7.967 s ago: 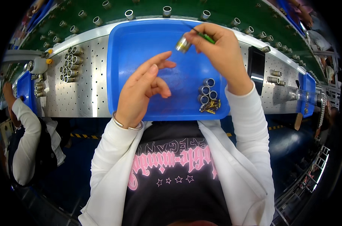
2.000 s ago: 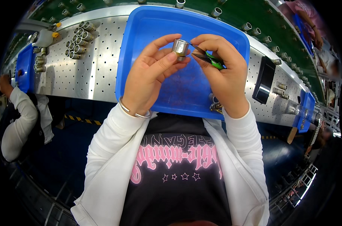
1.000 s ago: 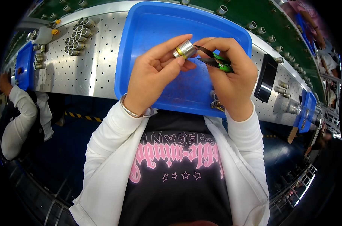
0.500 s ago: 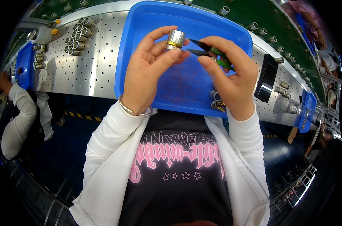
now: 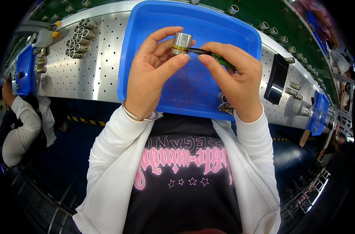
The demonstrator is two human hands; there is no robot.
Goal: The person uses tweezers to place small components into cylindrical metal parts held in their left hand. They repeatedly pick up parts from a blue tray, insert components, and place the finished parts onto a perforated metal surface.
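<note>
Pinching a shiny silver metal cylinder [image 5: 183,40] nearly upright above the rectangular blue plastic tray [image 5: 187,87], your left hand [image 5: 152,68] faces your right hand [image 5: 240,72], which grips a green-handled tool [image 5: 223,62], its black pointed tip at the cylinder's yellow band [image 5: 179,48]. Leftward, silver tubes [image 5: 81,39] cluster on the perforated metal surface [image 5: 107,66].

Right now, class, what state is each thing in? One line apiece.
Left hand: closed on the metal sleeve.
Metal sleeve: held roughly upright.
Right hand: closed on the green-handled tool.
Green-handled tool: tips at sleeve's yellow band.
Blue tray: small pieces in near right corner.
Bracelet: worn on left wrist.
White jacket: open.
</note>
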